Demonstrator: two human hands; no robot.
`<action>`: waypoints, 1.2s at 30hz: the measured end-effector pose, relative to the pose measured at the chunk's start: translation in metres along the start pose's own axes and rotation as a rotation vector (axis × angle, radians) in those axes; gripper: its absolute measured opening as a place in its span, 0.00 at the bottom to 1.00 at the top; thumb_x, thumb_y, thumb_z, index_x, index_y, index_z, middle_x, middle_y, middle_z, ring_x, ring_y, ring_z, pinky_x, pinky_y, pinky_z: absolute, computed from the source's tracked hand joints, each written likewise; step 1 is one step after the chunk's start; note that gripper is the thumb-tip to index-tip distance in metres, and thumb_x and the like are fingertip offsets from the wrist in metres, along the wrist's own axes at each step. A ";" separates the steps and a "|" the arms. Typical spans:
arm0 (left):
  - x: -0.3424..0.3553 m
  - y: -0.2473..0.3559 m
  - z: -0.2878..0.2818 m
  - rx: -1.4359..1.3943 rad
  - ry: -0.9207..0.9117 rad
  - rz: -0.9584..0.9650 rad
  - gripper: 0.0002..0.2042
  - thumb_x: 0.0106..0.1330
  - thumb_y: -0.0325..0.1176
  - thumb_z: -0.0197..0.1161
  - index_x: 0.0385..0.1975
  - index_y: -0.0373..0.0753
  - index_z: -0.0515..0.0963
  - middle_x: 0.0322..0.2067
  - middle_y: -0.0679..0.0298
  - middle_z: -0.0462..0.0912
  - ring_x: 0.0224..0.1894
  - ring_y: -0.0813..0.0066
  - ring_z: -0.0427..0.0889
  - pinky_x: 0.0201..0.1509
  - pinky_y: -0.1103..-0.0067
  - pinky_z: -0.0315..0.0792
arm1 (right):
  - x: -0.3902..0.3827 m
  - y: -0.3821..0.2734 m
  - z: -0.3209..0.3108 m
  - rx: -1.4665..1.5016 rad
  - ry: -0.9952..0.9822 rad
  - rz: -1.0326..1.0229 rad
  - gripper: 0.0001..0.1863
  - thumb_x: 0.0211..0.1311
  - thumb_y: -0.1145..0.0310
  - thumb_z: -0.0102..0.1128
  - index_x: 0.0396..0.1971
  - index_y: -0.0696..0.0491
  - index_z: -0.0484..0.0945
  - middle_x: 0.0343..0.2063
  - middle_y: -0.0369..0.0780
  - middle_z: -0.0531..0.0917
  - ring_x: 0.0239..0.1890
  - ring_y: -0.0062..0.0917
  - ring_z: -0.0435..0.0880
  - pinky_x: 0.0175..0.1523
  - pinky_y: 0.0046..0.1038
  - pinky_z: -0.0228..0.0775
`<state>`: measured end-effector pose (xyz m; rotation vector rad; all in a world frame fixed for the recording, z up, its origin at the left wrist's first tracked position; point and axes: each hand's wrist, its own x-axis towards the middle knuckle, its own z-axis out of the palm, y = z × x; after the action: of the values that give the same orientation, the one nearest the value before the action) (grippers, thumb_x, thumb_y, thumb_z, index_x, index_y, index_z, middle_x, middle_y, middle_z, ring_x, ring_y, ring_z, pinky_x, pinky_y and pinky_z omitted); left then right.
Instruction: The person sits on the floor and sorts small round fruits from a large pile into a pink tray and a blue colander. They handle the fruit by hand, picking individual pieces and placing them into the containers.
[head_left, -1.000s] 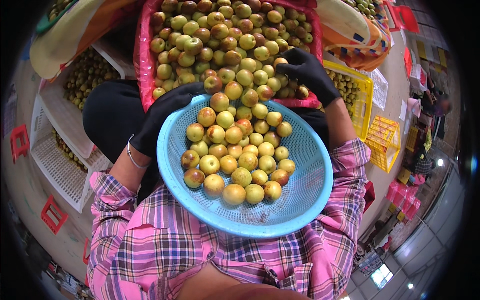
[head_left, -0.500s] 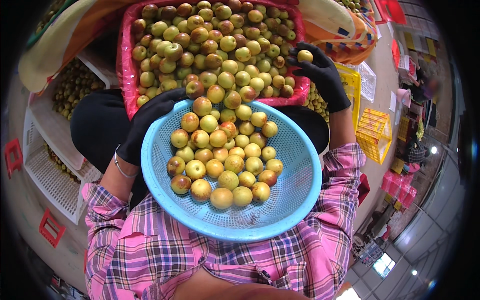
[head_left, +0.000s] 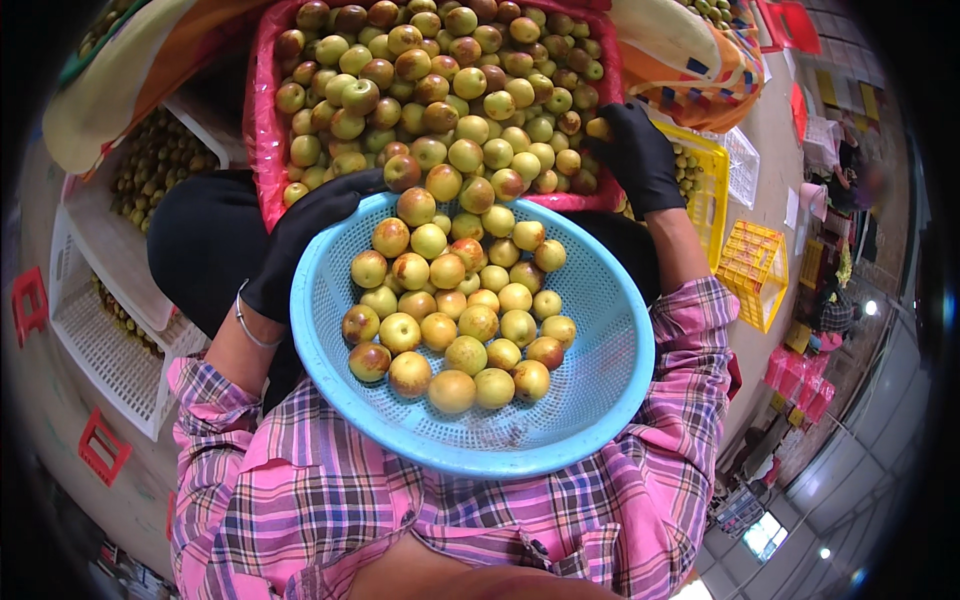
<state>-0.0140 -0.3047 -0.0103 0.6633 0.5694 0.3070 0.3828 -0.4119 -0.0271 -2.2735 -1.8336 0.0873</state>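
A round light-blue plastic basket [head_left: 470, 462] rests tilted on my lap, with several green-and-brown jujubes [head_left: 466, 355] in its far and middle part. My left hand [head_left: 318, 208], in a black glove, is closed on the basket's far left rim; some fingertips are hidden behind it. Beyond the basket stands a crate lined with pink-red plastic [head_left: 262, 130], heaped with jujubes that meet those in the basket. My right hand [head_left: 636, 155], also gloved in black, is at the crate's right edge, with a single jujube [head_left: 600, 129] held in its fingers, partly covered.
White crates [head_left: 120, 330] with more jujubes stand at the left, near small red stools [head_left: 104, 447]. At the right are yellow crates [head_left: 752, 262] and a white one [head_left: 742, 165]. Patterned cloth [head_left: 700, 75] hangs over containers beside the pink-lined crate.
My right hand has turned and lowered slightly, so its jujube now faces left and is more covered. My left hand stays on the basket rim. The whole view has shifted a little.
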 end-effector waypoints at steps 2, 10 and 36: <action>-0.002 0.003 0.005 -0.001 -0.010 -0.003 0.25 0.67 0.40 0.53 0.61 0.31 0.67 0.58 0.54 0.75 0.62 0.63 0.73 0.69 0.70 0.63 | -0.004 -0.001 0.000 0.040 -0.032 0.052 0.24 0.47 0.62 0.73 0.45 0.50 0.77 0.39 0.44 0.82 0.43 0.42 0.82 0.45 0.38 0.75; 0.000 -0.001 -0.001 -0.033 -0.026 -0.010 0.26 0.68 0.40 0.53 0.62 0.32 0.66 0.59 0.54 0.73 0.62 0.63 0.73 0.69 0.70 0.63 | -0.011 -0.014 -0.010 0.071 -0.163 0.218 0.22 0.49 0.62 0.71 0.47 0.48 0.79 0.36 0.45 0.84 0.40 0.40 0.84 0.44 0.37 0.75; -0.005 0.007 0.013 -0.029 -0.024 -0.009 0.26 0.68 0.40 0.53 0.62 0.33 0.66 0.59 0.55 0.74 0.62 0.64 0.72 0.68 0.70 0.63 | 0.046 -0.101 0.004 0.328 -0.064 -0.193 0.13 0.57 0.64 0.65 0.41 0.49 0.76 0.27 0.44 0.83 0.32 0.40 0.84 0.36 0.37 0.75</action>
<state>-0.0111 -0.3082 0.0043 0.6352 0.5437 0.2976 0.2949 -0.3470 -0.0059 -1.8858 -1.8980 0.4015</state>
